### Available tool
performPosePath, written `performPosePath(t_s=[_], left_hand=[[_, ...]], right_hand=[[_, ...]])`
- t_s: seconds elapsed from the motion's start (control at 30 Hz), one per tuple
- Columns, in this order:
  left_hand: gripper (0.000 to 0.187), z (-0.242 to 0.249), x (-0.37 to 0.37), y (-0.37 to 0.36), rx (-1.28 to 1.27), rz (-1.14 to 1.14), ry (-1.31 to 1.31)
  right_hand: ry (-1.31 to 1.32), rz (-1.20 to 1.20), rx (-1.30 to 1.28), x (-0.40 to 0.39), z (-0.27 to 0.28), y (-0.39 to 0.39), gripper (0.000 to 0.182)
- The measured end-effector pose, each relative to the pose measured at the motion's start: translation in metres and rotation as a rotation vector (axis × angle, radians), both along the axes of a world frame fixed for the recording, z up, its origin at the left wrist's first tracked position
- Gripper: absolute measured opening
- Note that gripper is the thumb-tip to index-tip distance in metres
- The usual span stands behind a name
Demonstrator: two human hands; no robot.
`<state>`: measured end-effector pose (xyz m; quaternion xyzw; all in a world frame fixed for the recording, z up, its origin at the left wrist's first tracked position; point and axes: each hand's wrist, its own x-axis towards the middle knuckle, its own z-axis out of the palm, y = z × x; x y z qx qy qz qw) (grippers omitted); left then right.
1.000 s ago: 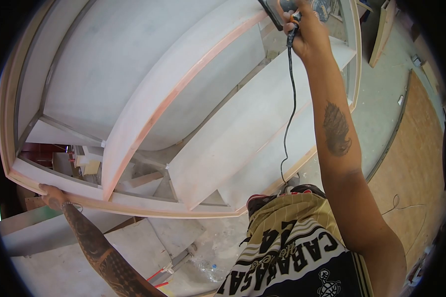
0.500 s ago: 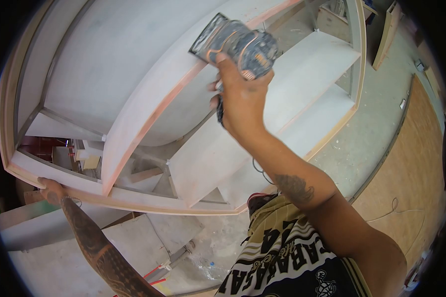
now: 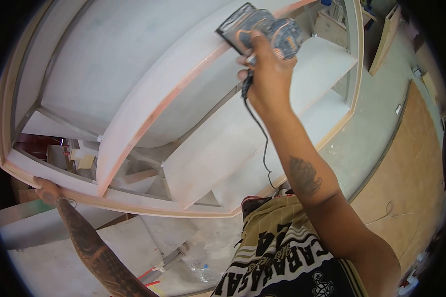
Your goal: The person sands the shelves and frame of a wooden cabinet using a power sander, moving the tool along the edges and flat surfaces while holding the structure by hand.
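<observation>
The right hand (image 3: 265,74) grips a power sander (image 3: 260,29) pressed on the front edge of a shelf (image 3: 183,84), near the far end of the cabinet frame (image 3: 59,180); sanding looks underway. The left hand (image 3: 44,189) clasps the frame's near corner, steadying it. The next pass needs flat, even pressure along the reddish edge. The shelf bays look bare.

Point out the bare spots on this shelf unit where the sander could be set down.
The wide shelf board below the right hand and sander lies bare. The small bay near the left hand is crowded with wood offcuts.
</observation>
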<state>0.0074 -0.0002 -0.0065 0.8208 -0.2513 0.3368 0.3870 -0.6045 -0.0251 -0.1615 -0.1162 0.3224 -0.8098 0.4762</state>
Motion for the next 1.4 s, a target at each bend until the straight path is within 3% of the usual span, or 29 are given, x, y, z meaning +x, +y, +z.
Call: performPosePath(t_s=[0.07,0.1,0.17,0.3,0.37,0.47,0.63,0.7,0.73,0.8,0.9,0.93,1.0,1.4], left_hand=[[0.089,-0.001,0.011,-0.002,0.008,0.005,-0.019],[0.089,-0.002,0.012,-0.001,0.012,0.004,-0.007],[0.087,0.0,0.014,-0.002,-0.006,-0.038,0.038],[0.086,0.002,0.008,-0.001,0.01,-0.014,0.009],[0.087,0.002,0.007,-0.001,0.051,0.015,-0.008],[0.088,0.003,0.002,-0.001,0.056,0.03,-0.006],[0.088,0.002,0.008,-0.001,0.05,0.015,-0.031],[0.089,0.005,0.004,0.0,0.071,0.022,0.027],[0.089,0.006,0.003,0.0,0.072,0.027,0.026],[0.088,0.004,0.001,0.0,0.064,0.028,0.033],[0.089,0.003,0.0,0.0,0.056,-0.001,0.023],[0.089,0.002,0.0,0.001,0.053,0.003,0.024],[0.089,0.002,0.001,0.001,0.047,-0.005,-0.004],[0.088,0.002,0.003,0.0,0.047,-0.046,-0.015]], right_hand=[[0.011,0.011,-0.108,-0.026,-0.004,-0.01,0.044],[0.023,0.011,-0.103,-0.031,-0.001,-0.013,0.044],[-0.034,-0.015,-0.004,-0.041,0.004,-0.017,0.023],[-0.021,0.005,-0.033,-0.027,-0.002,-0.012,0.028],[-0.013,0.077,-0.06,-0.009,-0.002,0.0,0.04],[0.028,0.061,-0.007,0.024,0.002,0.015,0.024],[0.024,0.048,0.008,0.044,0.003,0.022,0.024],[-0.007,0.097,-0.006,0.04,0.003,0.021,0.069],[-0.008,0.102,-0.005,0.044,0.004,0.022,0.069],[0.027,0.075,0.057,0.055,0.006,0.026,0.03],[0.026,0.043,0.099,0.07,0.008,0.031,0.028],[0.027,0.047,0.097,0.067,0.006,0.03,0.028],[0.077,0.099,-0.039,0.055,0.003,0.027,0.066],[0.065,0.1,-0.048,0.063,0.002,0.027,0.065]])
